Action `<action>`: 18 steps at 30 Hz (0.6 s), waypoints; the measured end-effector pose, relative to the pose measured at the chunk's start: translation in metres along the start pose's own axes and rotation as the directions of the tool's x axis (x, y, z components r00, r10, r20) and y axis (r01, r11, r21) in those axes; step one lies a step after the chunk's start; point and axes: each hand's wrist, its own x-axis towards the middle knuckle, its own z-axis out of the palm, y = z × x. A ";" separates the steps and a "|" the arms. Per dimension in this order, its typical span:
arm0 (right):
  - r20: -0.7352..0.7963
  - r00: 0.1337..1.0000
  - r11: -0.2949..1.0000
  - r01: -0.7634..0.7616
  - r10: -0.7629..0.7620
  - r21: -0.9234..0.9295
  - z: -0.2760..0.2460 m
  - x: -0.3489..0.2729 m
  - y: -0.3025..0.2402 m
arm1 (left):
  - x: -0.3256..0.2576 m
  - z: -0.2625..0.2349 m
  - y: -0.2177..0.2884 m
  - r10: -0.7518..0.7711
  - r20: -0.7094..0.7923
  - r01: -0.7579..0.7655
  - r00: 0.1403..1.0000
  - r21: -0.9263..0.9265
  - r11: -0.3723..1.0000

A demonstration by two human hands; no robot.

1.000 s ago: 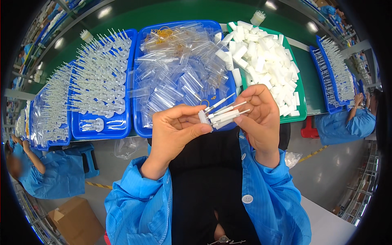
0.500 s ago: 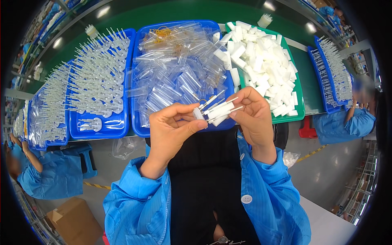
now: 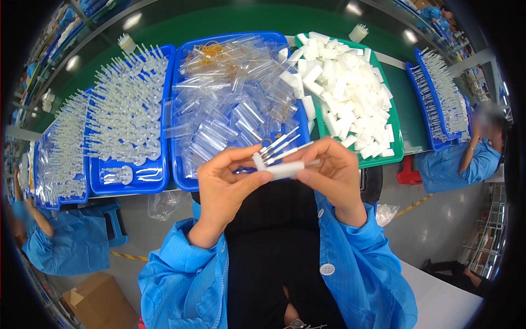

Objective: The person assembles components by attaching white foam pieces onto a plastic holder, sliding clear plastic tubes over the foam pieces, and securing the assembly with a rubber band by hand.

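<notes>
My left hand (image 3: pixel 222 183) pinches the base of a white pronged plastic part (image 3: pixel 258 160) between thumb and fingers. Its several thin rods point right and away from me, and a small ring shows by its far end. My right hand (image 3: pixel 335 174) is closed on the right end of a white foam block (image 3: pixel 286 170), which lies along the near side of the rods. The block's left end reaches my left thumb; whether a rod runs inside it I cannot tell. Both hands are over the near edge of a blue tray (image 3: pixel 176 137) of clear plastic sleeves (image 3: pixel 211 134).
A green tray (image 3: pixel 399 143) heaped with white foam blocks (image 3: pixel 345 82) stands at right. At left, a blue tray (image 3: pixel 129 186) holds many pronged parts (image 3: pixel 129 109). Orange rubber bands (image 3: pixel 210 50) lie on the sleeves. Co-workers in blue (image 3: pixel 452 172) sit either side.
The foam block has swung to the near side of the rods and now lies lengthwise between both hands. My right hand has shifted slightly left and down. The whole view has moved a little.
</notes>
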 end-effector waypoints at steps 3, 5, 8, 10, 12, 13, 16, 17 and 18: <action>0.118 0.990 0.985 -0.053 0.073 -0.166 -0.016 0.006 -0.025 | -0.004 -0.005 0.000 0.094 -0.013 -0.094 0.995 -0.022 0.995; -0.070 0.981 0.867 0.127 -0.183 -0.482 -0.036 0.023 -0.025 | -0.004 -0.004 0.000 0.107 0.002 -0.107 0.994 -0.038 0.994; -0.069 0.909 0.416 0.120 -0.412 -0.901 -0.060 0.056 -0.012 | -0.005 -0.003 0.000 0.121 0.011 -0.121 0.993 -0.050 0.991; -0.010 0.934 0.042 0.006 -0.358 -0.999 -0.069 0.066 0.004 | -0.006 -0.001 0.000 0.099 -0.002 -0.098 0.995 -0.074 0.992; 0.030 0.922 -0.026 0.022 -0.387 -0.999 -0.073 0.069 0.012 | -0.006 0.000 0.004 0.088 -0.026 -0.091 0.996 -0.104 0.990; 0.022 0.902 -0.027 0.012 -0.431 -1.000 -0.074 0.069 0.011 | -0.006 0.000 0.005 0.077 -0.042 -0.082 0.996 -0.133 0.988; 0.016 0.779 -0.013 0.010 -0.627 -1.000 -0.075 0.066 0.005 | -0.004 -0.003 0.004 0.160 -0.006 -0.160 0.987 -0.059 0.985; -0.028 0.761 0.065 0.018 -0.648 -0.998 -0.070 0.064 0.002 | -0.005 -0.005 0.003 0.188 -0.002 -0.188 0.982 -0.020 0.982; -0.078 0.740 0.137 0.019 -0.667 -0.990 -0.068 0.061 -0.001 | -0.004 -0.004 0.003 0.186 -0.004 -0.186 0.982 -0.022 0.982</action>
